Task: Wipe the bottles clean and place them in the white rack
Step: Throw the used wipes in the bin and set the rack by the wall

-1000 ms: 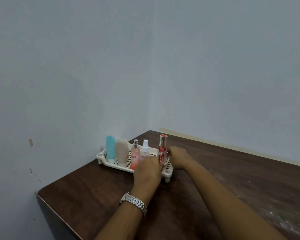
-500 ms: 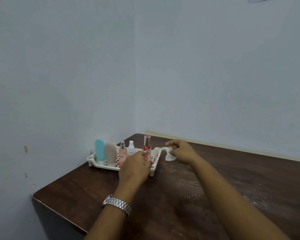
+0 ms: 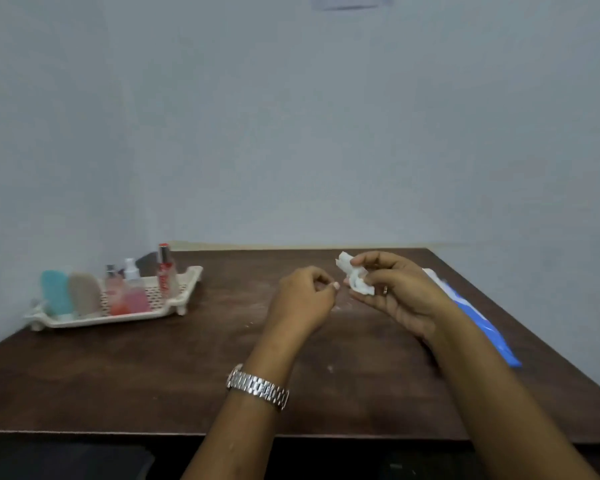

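Right hand [image 3: 399, 299] is gripping a crumpled white tissue wad [image 3: 356, 281]. Left hand [image 3: 302, 301] is curled just beside it, can't tell if it's pinching anything. Well off to the left of both hands, the perforated white plastic rack [image 3: 118, 316] holds a rounded teal tube [image 3: 56, 293], a beige tube [image 3: 84, 295], blurry pink spray bottles [image 3: 132, 299] and a tall red bottle [image 3: 164, 273], all upright. A glossy blue-and-white packet [image 3: 480, 318] is half hidden behind the right forearm.

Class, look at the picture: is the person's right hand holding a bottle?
No, the right hand grips only a crumpled white tissue.
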